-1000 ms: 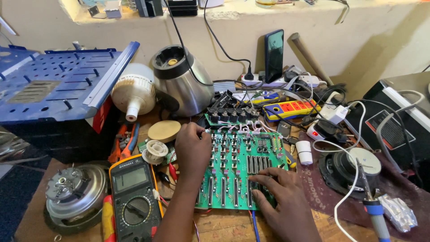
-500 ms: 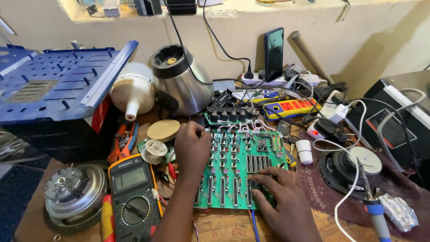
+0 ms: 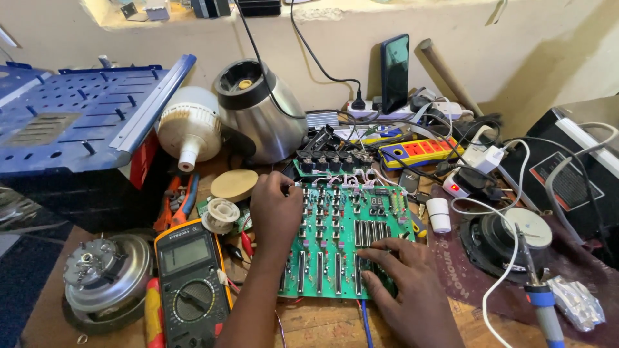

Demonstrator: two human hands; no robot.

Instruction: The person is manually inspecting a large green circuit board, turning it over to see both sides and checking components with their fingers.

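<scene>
While pressing green circuit board (image 3: pixel 342 238) flat | left hand (image 3: pixel 276 206) curled on left edge, gripping nothing | right hand (image 3: pixel 403 283) spread over near-right sliders | keeping fingers off far solder joints.

Grey multimeter screen (image 3: pixel 185 253) front left; dark phone screen (image 3: pixel 395 72) upright against wall.
</scene>
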